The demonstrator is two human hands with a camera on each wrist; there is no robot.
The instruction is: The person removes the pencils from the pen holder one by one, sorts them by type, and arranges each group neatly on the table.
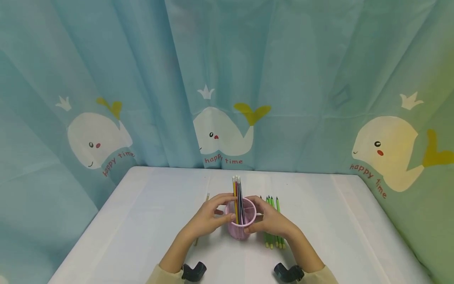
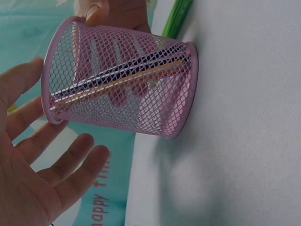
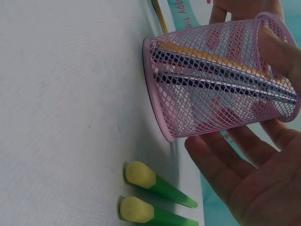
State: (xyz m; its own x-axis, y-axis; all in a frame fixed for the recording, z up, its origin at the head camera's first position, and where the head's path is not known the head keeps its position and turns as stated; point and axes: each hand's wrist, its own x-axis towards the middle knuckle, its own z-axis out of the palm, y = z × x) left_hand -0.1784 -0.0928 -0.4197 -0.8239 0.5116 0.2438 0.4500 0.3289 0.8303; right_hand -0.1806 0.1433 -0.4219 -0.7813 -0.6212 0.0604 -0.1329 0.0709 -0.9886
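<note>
A pink mesh pencil holder [image 1: 238, 232] stands between my two hands, with several dark and yellow pencils [image 1: 239, 197] leaning inside it. My left hand [image 1: 207, 216] holds its upper left side, thumb in front at the rim and some fingers behind it; the outer fingers stay free in the left wrist view. From the other side my right hand [image 1: 271, 219] grips it, with the thumb [image 3: 277, 52] over the rim and the fingers along the mesh. Whether the base [image 2: 186, 94] touches the table cannot be told.
Several green pencils [image 1: 278, 240] with yellow ends lie right of the holder, partly under my right hand. One gold-toned pencil [image 1: 196, 241] lies to the left, partly hidden by my left hand. The white table [image 1: 142, 221] ends at a blue curtain [image 1: 301, 79] with printed whales.
</note>
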